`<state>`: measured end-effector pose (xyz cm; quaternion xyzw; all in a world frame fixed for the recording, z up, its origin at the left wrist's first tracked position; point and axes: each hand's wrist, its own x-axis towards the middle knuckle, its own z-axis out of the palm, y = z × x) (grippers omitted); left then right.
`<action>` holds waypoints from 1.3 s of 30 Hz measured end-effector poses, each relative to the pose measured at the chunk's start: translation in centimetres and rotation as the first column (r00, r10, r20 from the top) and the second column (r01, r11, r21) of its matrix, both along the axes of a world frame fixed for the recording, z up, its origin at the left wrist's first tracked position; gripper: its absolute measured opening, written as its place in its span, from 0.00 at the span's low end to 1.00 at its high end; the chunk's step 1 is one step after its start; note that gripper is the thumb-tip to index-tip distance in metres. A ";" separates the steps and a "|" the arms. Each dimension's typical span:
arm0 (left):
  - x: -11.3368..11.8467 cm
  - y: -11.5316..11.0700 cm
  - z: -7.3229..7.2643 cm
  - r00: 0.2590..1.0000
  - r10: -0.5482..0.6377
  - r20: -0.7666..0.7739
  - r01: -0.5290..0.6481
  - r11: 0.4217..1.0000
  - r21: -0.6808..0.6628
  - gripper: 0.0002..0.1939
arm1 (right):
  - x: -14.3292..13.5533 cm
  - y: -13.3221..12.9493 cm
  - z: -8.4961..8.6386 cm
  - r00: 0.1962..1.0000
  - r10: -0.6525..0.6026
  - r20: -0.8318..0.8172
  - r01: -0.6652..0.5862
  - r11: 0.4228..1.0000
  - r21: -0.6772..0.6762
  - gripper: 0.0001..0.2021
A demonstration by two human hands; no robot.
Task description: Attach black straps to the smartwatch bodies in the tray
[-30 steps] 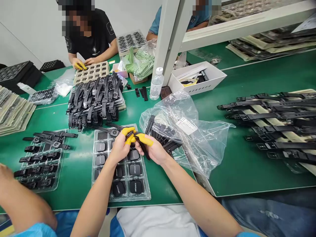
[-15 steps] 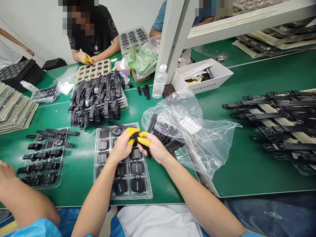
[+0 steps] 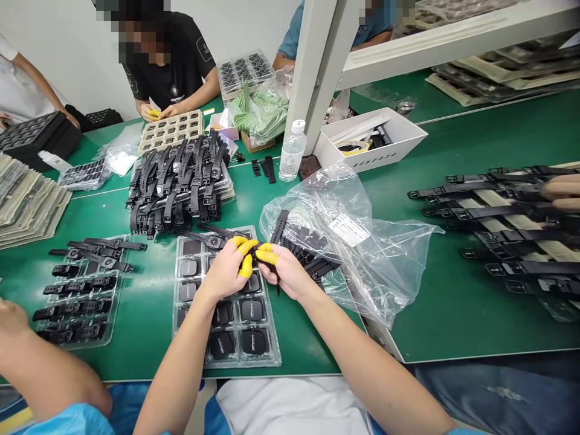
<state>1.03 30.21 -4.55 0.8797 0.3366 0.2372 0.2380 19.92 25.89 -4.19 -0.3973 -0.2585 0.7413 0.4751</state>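
Observation:
My left hand [image 3: 226,269] and my right hand [image 3: 286,270], both with yellow finger cots, meet above a clear tray [image 3: 274,356]. Pinched between their fingertips is a black watch [image 3: 253,252], mostly hidden by the fingers. A dark strap end pokes out below my right hand. Square black watch faces with film [image 3: 252,310] sit in the tray's pockets. Two watches with straps lie across its far edge, one dial [image 3: 212,240] showing. Right beside my right hand, loose black straps [image 3: 312,241] spill from a clear plastic bag [image 3: 385,266].
A stack of strapped watches [image 3: 181,181] stands behind the tray. At left is another watch tray [image 3: 115,302], with a co-worker's arm [image 3: 49,362] near it. A water bottle [image 3: 292,151], white box [image 3: 376,151] and post [image 3: 317,72] stand beyond. More straps [image 3: 507,223] lie right, where another person's fingers [image 3: 564,192] reach in.
My hands have shifted slightly right and the left fingers have turned around the watch. Another person's fingers have appeared over the straps at far right. The person at far left has moved closer.

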 end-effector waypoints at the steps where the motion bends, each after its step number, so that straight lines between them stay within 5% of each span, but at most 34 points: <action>1: 0.1 0.0 -0.1 0.999 0.011 -0.034 -0.011 1.000 0.014 0.23 | 0.0 0.0 -0.1 1.000 0.005 0.018 -0.005 1.000 -0.005 0.20; 5: 0.3 0.0 -0.1 0.998 0.021 -0.060 -0.020 1.000 0.016 0.21 | 0.0 0.0 -0.3 0.998 0.017 0.058 -0.016 1.000 -0.006 0.21; 10: 0.1 0.0 0.2 0.993 -0.010 0.119 0.018 0.997 -0.069 0.21 | 0.1 0.1 -0.2 0.999 0.009 0.035 -0.011 0.999 0.045 0.21; 13: 0.2 0.1 0.0 0.970 0.097 0.225 -0.064 0.987 -0.149 0.21 | 0.2 0.2 -0.3 1.000 -0.010 0.011 0.008 0.995 0.102 0.22; 17: 1.1 0.0 -0.1 0.886 0.211 0.412 -0.145 0.972 -0.186 0.10 | 0.4 0.1 -0.2 0.998 0.059 0.017 -0.061 0.987 0.148 0.23; 20: 1.7 0.1 0.3 0.758 0.320 0.568 -0.181 0.940 -0.287 0.13 | 0.6 0.0 0.2 0.981 0.186 -0.056 -0.181 0.980 0.088 0.21; 25: 0.0 1.8 1.2 0.293 0.605 0.740 -0.306 0.793 -0.527 0.21 | 1.2 0.1 0.5 0.929 0.371 0.021 -0.371 0.928 0.016 0.17; 27: -0.9 2.5 1.3 0.199 0.640 0.742 -0.322 0.758 -0.567 0.24 | 1.3 0.1 0.4 0.935 0.344 0.082 -0.347 0.937 0.032 0.16; 29: -1.2 2.6 1.1 0.259 0.675 0.691 -0.294 0.737 -0.609 0.24 | 1.3 0.2 0.3 0.967 0.235 0.096 -0.243 0.966 0.086 0.17; 33: 0.4 1.2 0.1 0.640 0.558 0.528 -0.159 0.768 -0.620 0.21 | 0.9 0.2 0.4 0.995 0.083 0.063 -0.093 0.980 0.174 0.19; 36: 1.5 0.2 -0.6 0.860 0.291 0.419 -0.113 0.909 -0.401 0.19 | 0.6 0.0 0.4 0.994 0.098 0.040 -0.104 0.981 0.164 0.19; 39: 1.3 0.1 -0.8 0.955 0.083 0.283 -0.052 0.992 -0.117 0.25 | 0.4 -0.1 0.3 0.990 0.137 0.015 -0.138 0.980 0.143 0.16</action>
